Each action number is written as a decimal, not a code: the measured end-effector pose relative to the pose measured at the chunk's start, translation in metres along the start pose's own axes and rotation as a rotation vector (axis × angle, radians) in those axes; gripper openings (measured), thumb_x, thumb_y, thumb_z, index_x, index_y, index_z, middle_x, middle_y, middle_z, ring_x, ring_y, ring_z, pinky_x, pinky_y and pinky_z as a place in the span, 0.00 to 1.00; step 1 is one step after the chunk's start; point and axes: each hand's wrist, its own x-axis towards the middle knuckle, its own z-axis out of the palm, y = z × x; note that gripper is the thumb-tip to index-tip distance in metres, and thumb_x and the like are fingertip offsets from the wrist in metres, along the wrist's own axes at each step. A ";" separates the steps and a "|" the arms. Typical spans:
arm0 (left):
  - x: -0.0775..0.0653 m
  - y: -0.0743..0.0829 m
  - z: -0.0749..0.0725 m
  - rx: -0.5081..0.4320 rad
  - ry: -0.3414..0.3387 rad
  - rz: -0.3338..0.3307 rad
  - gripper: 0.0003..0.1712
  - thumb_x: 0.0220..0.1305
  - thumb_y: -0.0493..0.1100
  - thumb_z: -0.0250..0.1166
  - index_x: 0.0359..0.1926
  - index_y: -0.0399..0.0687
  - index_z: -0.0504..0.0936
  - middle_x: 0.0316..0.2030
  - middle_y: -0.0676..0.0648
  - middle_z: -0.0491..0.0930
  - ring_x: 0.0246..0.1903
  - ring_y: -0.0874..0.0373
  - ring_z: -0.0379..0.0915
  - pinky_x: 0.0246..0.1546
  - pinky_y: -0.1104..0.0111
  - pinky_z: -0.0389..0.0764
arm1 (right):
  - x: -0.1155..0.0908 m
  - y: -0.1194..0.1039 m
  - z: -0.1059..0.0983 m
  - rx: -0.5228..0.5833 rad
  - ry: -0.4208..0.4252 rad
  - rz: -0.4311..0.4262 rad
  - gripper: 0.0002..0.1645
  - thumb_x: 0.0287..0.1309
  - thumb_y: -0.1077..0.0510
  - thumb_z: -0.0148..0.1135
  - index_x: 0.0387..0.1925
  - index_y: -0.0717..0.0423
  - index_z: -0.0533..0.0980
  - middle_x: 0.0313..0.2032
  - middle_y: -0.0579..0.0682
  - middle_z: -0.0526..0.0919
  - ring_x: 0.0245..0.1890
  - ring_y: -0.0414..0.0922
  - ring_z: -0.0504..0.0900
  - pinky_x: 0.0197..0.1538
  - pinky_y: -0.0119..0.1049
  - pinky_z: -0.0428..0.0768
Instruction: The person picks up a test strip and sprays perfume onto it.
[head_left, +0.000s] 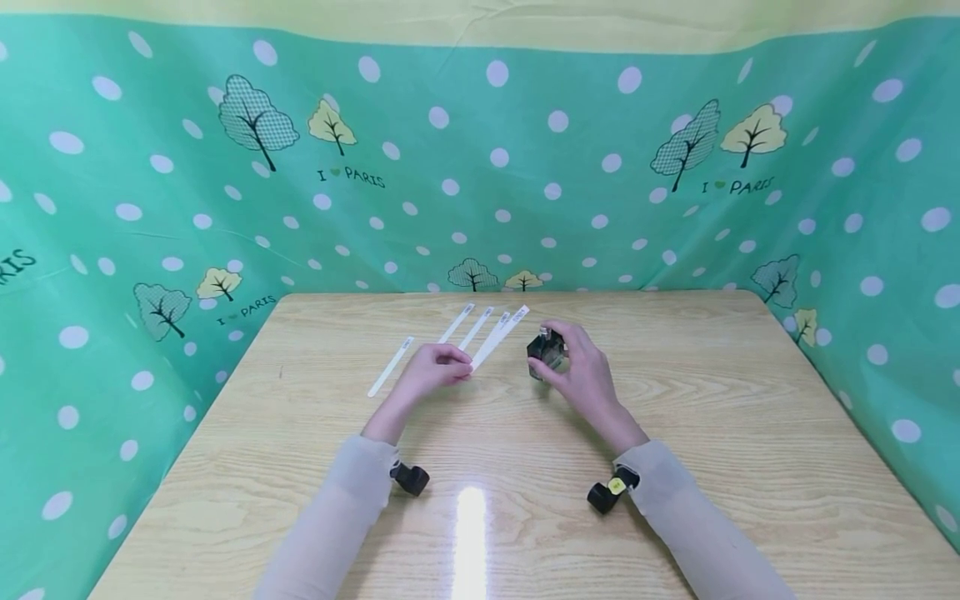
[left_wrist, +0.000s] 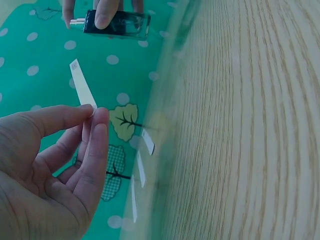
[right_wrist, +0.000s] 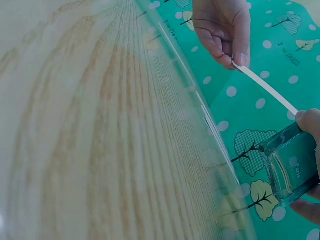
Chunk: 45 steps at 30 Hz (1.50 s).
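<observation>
My left hand (head_left: 435, 369) pinches the near end of a white paper test strip (left_wrist: 82, 87) between thumb and fingertips. The strip slants up and away over the table, small dark print at its far end. To the right, my right hand (head_left: 587, 375) grips a dark, clear-glass perfume bottle (right_wrist: 290, 162), fingers and thumb around its sides. In the left wrist view the bottle looks tipped sideways, its silver spray nozzle (left_wrist: 77, 21) bare. A gap separates bottle and strip in the head view.
Several more white strips lie on the wooden table (head_left: 720, 433) beyond and left of the left hand, one strip (head_left: 390, 367) set apart. A green dotted cloth (head_left: 480, 200) hangs behind and along the sides. Each wrist wears a small black camera (head_left: 411, 479).
</observation>
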 end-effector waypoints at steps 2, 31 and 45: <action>0.000 0.001 0.002 -0.004 -0.008 0.003 0.11 0.62 0.31 0.66 0.45 0.29 0.82 0.39 0.38 0.85 0.33 0.63 0.82 0.47 0.62 0.89 | 0.000 0.000 0.000 -0.002 0.000 0.002 0.38 0.53 0.49 0.76 0.63 0.47 0.69 0.53 0.55 0.80 0.35 0.52 0.83 0.34 0.42 0.87; 0.000 0.004 0.016 -0.010 -0.056 0.022 0.11 0.63 0.34 0.67 0.45 0.31 0.82 0.35 0.43 0.85 0.31 0.63 0.83 0.44 0.65 0.90 | 0.001 -0.001 0.001 -0.044 0.028 -0.001 0.36 0.50 0.51 0.78 0.58 0.52 0.71 0.47 0.57 0.81 0.28 0.50 0.79 0.27 0.37 0.80; 0.001 0.009 0.021 -0.016 -0.068 0.016 0.11 0.63 0.33 0.66 0.45 0.31 0.82 0.35 0.43 0.84 0.36 0.55 0.85 0.49 0.59 0.89 | 0.000 0.001 0.000 -0.063 0.044 -0.008 0.35 0.50 0.52 0.77 0.57 0.54 0.71 0.45 0.57 0.81 0.31 0.52 0.80 0.26 0.38 0.79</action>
